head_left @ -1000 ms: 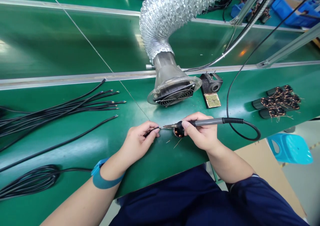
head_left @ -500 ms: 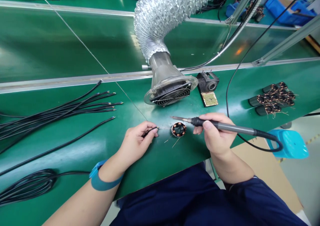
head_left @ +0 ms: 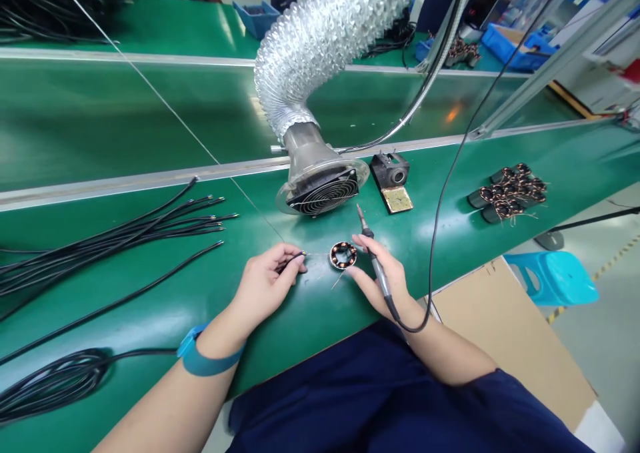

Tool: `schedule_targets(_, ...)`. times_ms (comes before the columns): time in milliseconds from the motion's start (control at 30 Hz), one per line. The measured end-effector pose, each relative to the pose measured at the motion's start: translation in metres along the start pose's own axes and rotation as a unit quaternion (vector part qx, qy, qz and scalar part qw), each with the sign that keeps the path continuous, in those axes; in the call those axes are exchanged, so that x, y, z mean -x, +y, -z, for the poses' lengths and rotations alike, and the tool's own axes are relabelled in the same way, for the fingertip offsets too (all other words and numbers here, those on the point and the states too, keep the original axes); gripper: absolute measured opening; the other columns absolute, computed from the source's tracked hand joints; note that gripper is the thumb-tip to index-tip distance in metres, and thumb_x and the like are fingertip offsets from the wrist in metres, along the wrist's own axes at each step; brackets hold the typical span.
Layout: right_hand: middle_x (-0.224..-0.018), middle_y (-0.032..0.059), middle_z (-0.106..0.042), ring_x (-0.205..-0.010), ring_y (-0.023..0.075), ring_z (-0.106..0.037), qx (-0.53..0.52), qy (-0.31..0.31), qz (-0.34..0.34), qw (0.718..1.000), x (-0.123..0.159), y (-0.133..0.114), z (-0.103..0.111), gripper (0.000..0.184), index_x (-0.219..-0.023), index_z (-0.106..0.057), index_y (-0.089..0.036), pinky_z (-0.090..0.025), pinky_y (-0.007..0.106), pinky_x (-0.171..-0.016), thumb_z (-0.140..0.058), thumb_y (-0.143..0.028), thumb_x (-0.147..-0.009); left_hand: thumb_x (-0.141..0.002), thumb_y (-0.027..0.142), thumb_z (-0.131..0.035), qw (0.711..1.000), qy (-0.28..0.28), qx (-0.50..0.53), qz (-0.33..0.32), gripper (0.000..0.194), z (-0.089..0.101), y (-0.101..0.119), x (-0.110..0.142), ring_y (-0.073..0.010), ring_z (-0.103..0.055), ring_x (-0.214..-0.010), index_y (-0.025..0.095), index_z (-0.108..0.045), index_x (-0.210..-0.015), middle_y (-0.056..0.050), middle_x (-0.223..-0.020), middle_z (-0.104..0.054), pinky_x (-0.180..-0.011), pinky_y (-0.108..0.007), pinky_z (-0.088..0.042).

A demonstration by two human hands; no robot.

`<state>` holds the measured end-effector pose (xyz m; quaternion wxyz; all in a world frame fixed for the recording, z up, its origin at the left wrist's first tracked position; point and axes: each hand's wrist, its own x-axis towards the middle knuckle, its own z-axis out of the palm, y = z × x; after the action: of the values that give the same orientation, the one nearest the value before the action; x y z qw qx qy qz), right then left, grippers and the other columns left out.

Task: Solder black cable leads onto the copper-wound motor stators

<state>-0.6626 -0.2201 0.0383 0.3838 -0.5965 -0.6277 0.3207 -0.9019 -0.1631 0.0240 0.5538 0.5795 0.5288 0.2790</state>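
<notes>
Ring of copper coils (head_left: 343,255) sits on the green bench (head_left: 280,346), open face up, between both hands. A fine wire seems to span from it to the tip of a black cable (head_left: 291,261); whether the two are joined is too small to tell, so this piece looks part-done at most. A loose copper end (head_left: 338,280) juts out on the near side, apparently left unattached. The left hand (head_left: 267,283) pinches the cable between thumb and fingertips, just behind its end. The right hand (head_left: 383,276) keeps a soldering iron (head_left: 376,259) across its fingers, tip away from the ring, while thumb and forefinger spread beside the ring's rim; contact there is unclear. Farther left, several cables (head_left: 125,229) lie unattached, with bared ends. Well to the right stands a cluster of dark wound cylinders (head_left: 510,193), their wire ends loose, seemingly awaiting work. Beyond the ring are a fan hood (head_left: 320,186) and an iron stand (head_left: 391,171).
</notes>
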Motion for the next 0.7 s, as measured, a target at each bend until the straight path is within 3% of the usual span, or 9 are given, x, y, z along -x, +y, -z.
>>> schedule_targets(267, -0.125, 0.0094, -0.071, -0.110, 0.0211, -0.071, -0.001, 0.009, 0.020, 1.000, -0.005, 0.007, -0.007, 0.052, -0.137, -0.059, -0.026, -0.058, 0.036, -0.102, -0.077, -0.031, -0.088, -0.090, 0.040, -0.064, 1.000, -0.004, 0.005, 0.017, 0.023, -0.001, -0.003, -0.001, -0.0096, -0.058, -0.051, 0.018, -0.065, -0.092, -0.002, -0.072, -0.072, -0.050, -0.020, -0.047)
schedule_targets(533, -0.120, 0.0065, -0.074, -0.108, 0.0204, -0.072, -0.002, -0.012, 0.000, 1.000, 0.000, 0.005, 0.012, 0.051, -0.131, -0.063, -0.026, -0.057, 0.036, -0.102, -0.082, -0.030, -0.084, -0.091, 0.037, -0.063, 0.999, -0.031, -0.011, -0.002, 0.019, -0.007, 0.000, 0.003, -0.0095, -0.058, -0.054, 0.018, -0.066, -0.093, -0.001, -0.074, -0.073, -0.051, -0.021, -0.045)
schedule_targets(700, -0.121, 0.0088, -0.074, -0.110, 0.0217, -0.072, 0.002, 0.030, 0.027, 0.999, 0.001, -0.004, 0.015, 0.036, -0.131, -0.063, -0.025, -0.058, 0.042, -0.101, -0.067, -0.025, -0.096, -0.095, 0.037, -0.060, 1.000, -0.022, -0.013, -0.008, 0.019, -0.010, 0.001, 0.006, -0.0084, -0.056, -0.053, 0.019, -0.064, -0.094, 0.000, -0.077, -0.074, -0.052, -0.022, -0.045)
